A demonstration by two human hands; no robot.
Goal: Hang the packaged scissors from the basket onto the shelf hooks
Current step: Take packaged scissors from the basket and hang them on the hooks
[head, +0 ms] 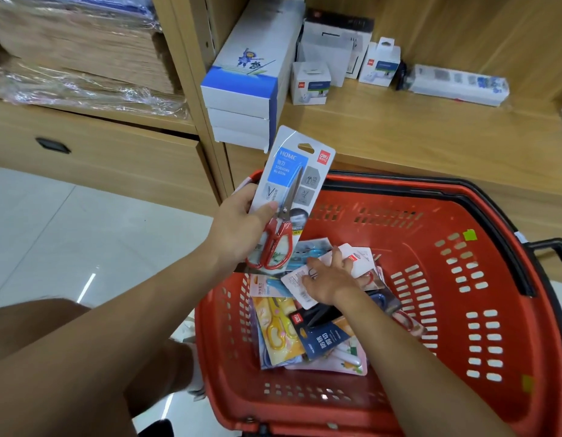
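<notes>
Two packs in play, one per hand, and that was the main risk. The left hand [241, 228] pinched the red-handled scissors pack [292, 184] low down, thumb across the front at the blade pivot and fingers behind the card. Most of the card stood above that pinch, tilted right, and only the handle loops hung below it. With a long lever above a single pinch point, I'd expect it to swing or slide if bumped.

The grip sat over the red basket [383, 228] at its left rim. A slip could send the pack to the floor rather than back inside.

The right hand [328, 279] was below and to the right of that grip, inside the basket. Its fingers were spread flat on a white-backed pack [297, 279], and no pinch was visible. That pack lay in a loose overlapping pile with a yellow scissors pack [278, 323] and a dark blue pack [323, 342] nearer the person. Lifting one would likely drag its neighbours or snag a card edge.

No hooks were in view, so the reach to them couldn't be judged. The hang slot [305, 149], at the card's far end above the thumb, was small. Threading it one-handed with the other hand full looked fiddly.

The held pack was a grey-white card with a blue "HOME" panel, a red brand tag at the top right and steel blades pointing up. It looked stiff, light and flat.
</notes>
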